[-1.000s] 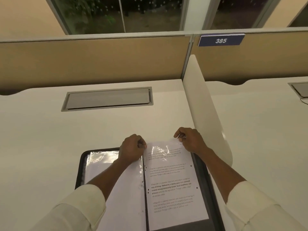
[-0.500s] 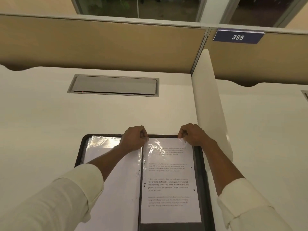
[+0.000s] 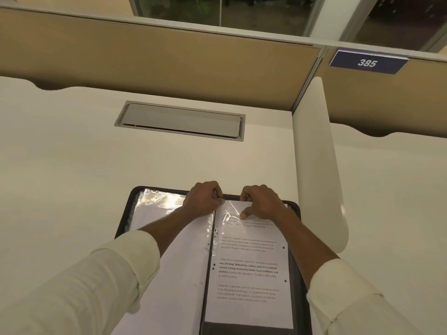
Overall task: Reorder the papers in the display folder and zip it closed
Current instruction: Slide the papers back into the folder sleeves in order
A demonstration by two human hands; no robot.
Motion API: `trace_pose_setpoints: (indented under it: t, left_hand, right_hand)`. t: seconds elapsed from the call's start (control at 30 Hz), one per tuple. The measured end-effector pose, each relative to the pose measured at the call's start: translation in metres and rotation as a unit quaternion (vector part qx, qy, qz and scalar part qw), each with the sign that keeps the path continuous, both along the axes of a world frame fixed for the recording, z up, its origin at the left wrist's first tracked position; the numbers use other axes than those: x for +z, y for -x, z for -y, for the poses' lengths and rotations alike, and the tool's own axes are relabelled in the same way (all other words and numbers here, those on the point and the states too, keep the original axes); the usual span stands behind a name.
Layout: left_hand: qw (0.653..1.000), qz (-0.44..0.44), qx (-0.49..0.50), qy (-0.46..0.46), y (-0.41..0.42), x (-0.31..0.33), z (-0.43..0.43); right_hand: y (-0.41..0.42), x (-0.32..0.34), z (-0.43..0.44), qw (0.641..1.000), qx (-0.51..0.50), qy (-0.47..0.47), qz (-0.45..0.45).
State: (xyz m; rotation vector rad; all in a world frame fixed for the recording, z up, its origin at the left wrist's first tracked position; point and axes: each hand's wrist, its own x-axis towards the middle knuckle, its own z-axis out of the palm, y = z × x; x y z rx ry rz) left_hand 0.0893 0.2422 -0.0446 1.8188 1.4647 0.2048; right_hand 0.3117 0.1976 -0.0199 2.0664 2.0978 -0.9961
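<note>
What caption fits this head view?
Left hand and right hand pinch the top of a printed page in an open display folder on a white desk.

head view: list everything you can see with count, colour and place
desk: 2 tops, off-white, left and right
display folder: 1, black, open on the near desk
right clear sleeve: 1, see-through, folder's right half
printed paper: 1, white, black text, in that sleeve
left page: 1, white, blank, folder's left half
cable hatch: 1, grey, in the desk behind the folder
divider: 1, white, between the desk tops
partition: 2 panels, tan, along the back
number plate: 1, blue with white 385, right panel
windows: several panes, dark, top
shirt cuffs: 2, cream, forearms
left grip: 1, bare hand, pinching the sleeve's top edge
right grip: 1, bare hand, pinching the same edge, thumb on plastic
</note>
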Motion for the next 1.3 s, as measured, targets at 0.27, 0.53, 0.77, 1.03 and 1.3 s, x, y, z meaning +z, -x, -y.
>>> trace_pose_setpoints:
  t: [0.27,0.53,0.77,1.03,1.3]
  left_hand:
    - [0.996,-0.034,-0.046,-0.065,0.010,0.012,0.033]
    - [0.983,-0.083,-0.097,-0.128,0.023,0.020,0.114]
    - [0.979,-0.124,-0.127,-0.105,0.041,0.001,0.177]
    - [0.980,-0.131,-0.116,-0.099,0.047,-0.004,0.208]
    - [0.981,-0.122,-0.103,-0.107,0.048,0.004,0.210]
  right_hand:
    - [0.002,0.000,-0.010,0.998,-0.003,0.037,-0.058]
    - [0.005,0.012,-0.010,0.986,0.031,0.121,-0.108]
    - [0.001,0.019,-0.011,0.987,0.045,0.152,-0.039]
    - [0.000,0.017,-0.004,0.986,0.026,0.150,-0.069]
    - [0.000,0.020,-0.003,0.992,0.009,0.127,-0.007]
